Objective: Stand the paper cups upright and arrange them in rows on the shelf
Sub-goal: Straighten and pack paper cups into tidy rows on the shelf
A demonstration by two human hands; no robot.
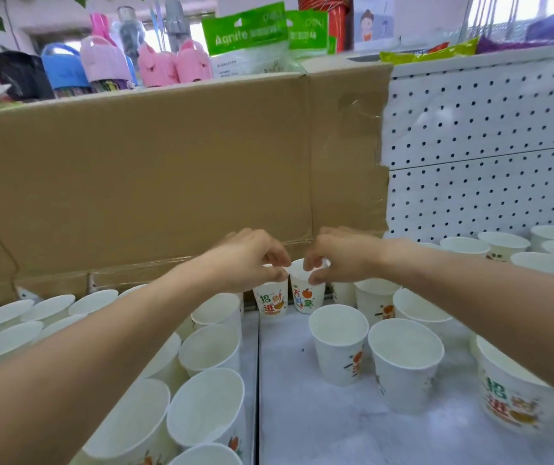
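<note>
Evidently left hand (247, 260) pinches one cup (270, 301), right hand (341, 260) the neighbouring cup (304, 297), rims half hidden

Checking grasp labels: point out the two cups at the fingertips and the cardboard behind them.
left cup (269, 302): head view, printed side wall below the rim.
right cup (302, 300): head view, printed side wall below the rim.
cardboard (168, 169): head view, bare middle of its face.

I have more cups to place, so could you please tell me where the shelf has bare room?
The right shelf section is bare in front of the two middle cups and along the seam beside them. Left of the seam, cups stand packed.
</note>
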